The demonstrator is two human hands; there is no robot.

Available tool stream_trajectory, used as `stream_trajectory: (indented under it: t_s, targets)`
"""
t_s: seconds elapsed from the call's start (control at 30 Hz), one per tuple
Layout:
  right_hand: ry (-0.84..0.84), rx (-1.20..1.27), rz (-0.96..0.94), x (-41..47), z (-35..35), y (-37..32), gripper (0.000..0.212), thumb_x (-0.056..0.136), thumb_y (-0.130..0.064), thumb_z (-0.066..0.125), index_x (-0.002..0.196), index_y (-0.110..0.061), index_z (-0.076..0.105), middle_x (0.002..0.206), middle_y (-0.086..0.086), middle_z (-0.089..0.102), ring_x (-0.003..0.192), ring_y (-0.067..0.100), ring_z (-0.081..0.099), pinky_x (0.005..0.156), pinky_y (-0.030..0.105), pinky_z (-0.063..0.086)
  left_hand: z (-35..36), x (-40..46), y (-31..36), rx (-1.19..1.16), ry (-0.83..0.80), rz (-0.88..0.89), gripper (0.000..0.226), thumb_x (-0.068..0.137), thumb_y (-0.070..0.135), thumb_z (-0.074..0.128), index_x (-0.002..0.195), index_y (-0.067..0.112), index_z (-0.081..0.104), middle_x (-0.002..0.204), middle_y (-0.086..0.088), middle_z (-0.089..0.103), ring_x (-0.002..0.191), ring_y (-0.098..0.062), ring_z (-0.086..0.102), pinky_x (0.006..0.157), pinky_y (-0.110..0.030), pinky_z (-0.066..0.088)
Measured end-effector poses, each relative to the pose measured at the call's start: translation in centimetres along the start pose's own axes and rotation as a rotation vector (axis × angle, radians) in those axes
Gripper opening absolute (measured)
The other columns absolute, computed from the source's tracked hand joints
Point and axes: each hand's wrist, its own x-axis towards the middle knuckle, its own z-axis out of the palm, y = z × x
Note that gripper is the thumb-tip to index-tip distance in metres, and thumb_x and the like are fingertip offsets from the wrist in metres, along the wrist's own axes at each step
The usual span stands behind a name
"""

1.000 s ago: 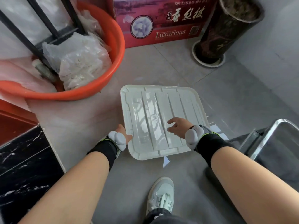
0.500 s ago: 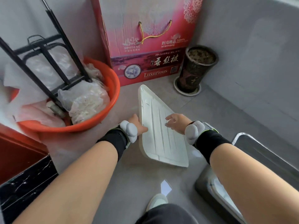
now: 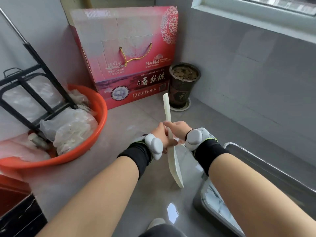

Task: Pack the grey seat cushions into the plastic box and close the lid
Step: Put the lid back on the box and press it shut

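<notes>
Both hands clamp the white plastic lid [image 3: 171, 142], which stands on edge in the air above the grey floor [image 3: 136, 125], its long axis running away from the person. The left hand [image 3: 162, 135] grips its left face, the right hand [image 3: 179, 130] its right face, fingers closed over the upper rim. The box [image 3: 256, 177] appears to lie low on the right, nearer the right arm; its contents cannot be seen. An orange basin [image 3: 95, 134] sits well apart, left.
</notes>
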Motion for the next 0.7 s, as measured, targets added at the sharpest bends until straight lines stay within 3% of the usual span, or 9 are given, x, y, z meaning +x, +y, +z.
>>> stream_trajectory:
  t_s: [0.17, 0.23, 0.3, 0.4, 0.47, 0.53, 0.6, 0.7]
  targets:
    - [0.030, -0.025, 0.018, 0.3, -1.9, 0.8, 0.047, 0.089, -0.034, 0.051, 0.121, 0.000, 0.058, 0.098, 0.010, 0.058, 0.086, 0.028, 0.055, 0.069, 0.028, 0.043, 1.7, 0.8, 0.9, -0.003, -0.071, 0.092, 0.023, 0.079, 0.016, 0.072, 0.090, 0.019, 0.052, 0.067, 0.005, 0.052, 0.054, -0.010, 0.053, 0.043, -0.020, 0.045]
    - [0.016, -0.021, 0.009, 0.4, -2.6, 1.8, 0.045, 0.090, -0.027, 0.051, 0.124, 0.002, 0.055, 0.100, 0.013, 0.056, 0.083, 0.026, 0.052, 0.057, 0.024, 0.042, 2.2, 1.0, 0.9, 0.000, -0.081, 0.096, 0.020, 0.078, 0.019, 0.073, 0.075, 0.020, 0.053, 0.063, 0.005, 0.054, 0.053, -0.008, 0.056, 0.046, -0.021, 0.048]
    - [0.026, -0.013, -0.003, 0.3, -2.8, 2.4, 0.043, 0.090, -0.021, 0.051, 0.125, 0.003, 0.054, 0.113, 0.020, 0.059, 0.083, 0.024, 0.051, 0.052, 0.022, 0.039, 2.7, 1.1, 0.8, -0.011, -0.085, 0.081, 0.023, 0.076, 0.023, 0.073, 0.074, 0.018, 0.051, 0.067, 0.003, 0.058, 0.057, -0.010, 0.059, 0.053, -0.024, 0.050]
    - [0.087, 0.008, -0.017, 0.5, -3.5, 3.0, 0.041, 0.089, -0.016, 0.051, 0.126, 0.003, 0.052, 0.126, 0.021, 0.057, 0.093, 0.029, 0.057, 0.065, 0.026, 0.044, 3.5, 1.6, 1.0, 0.005, -0.086, 0.059, 0.035, 0.075, 0.032, 0.072, 0.090, 0.014, 0.047, 0.082, -0.001, 0.058, 0.070, -0.018, 0.059, 0.060, -0.030, 0.051]
    - [0.146, -0.018, -0.005, 0.4, -4.0, 3.1, 0.038, 0.088, -0.012, 0.050, 0.123, 0.002, 0.053, 0.122, 0.020, 0.060, 0.103, 0.033, 0.061, 0.076, 0.032, 0.048, 4.1, 1.7, 1.4, 0.018, -0.103, 0.047, 0.032, 0.076, 0.033, 0.071, 0.085, 0.016, 0.046, 0.080, -0.001, 0.056, 0.073, -0.019, 0.057, 0.060, -0.029, 0.048]
    - [0.204, -0.043, 0.032, 0.2, -4.6, 3.2, 0.035, 0.087, -0.007, 0.048, 0.121, 0.000, 0.053, 0.117, 0.018, 0.063, 0.102, 0.033, 0.061, 0.084, 0.034, 0.049, 4.7, 1.4, 2.1, 0.021, -0.139, 0.047, 0.031, 0.071, 0.036, 0.069, 0.072, 0.019, 0.043, 0.080, -0.005, 0.055, 0.075, -0.022, 0.054, 0.061, -0.028, 0.043]
    - [0.254, -0.022, 0.051, -0.3, -5.7, 3.7, 0.036, 0.087, -0.005, 0.046, 0.123, -0.002, 0.051, 0.117, 0.016, 0.062, 0.106, 0.033, 0.059, 0.085, 0.034, 0.047, 5.5, 0.9, 2.7, 0.044, -0.180, 0.053, 0.033, 0.064, 0.042, 0.066, 0.071, 0.020, 0.044, 0.083, -0.008, 0.055, 0.077, -0.020, 0.053, 0.062, -0.027, 0.041]
    - [0.298, 0.047, 0.052, -1.3, -7.9, 4.5, 0.041, 0.087, -0.007, 0.048, 0.127, -0.003, 0.049, 0.115, 0.015, 0.061, 0.096, 0.030, 0.056, 0.081, 0.034, 0.045, 5.8, 1.2, 2.8, 0.108, -0.169, 0.042, 0.038, 0.073, 0.044, 0.072, 0.091, 0.017, 0.052, 0.087, -0.003, 0.062, 0.081, -0.017, 0.060, 0.068, -0.026, 0.045]
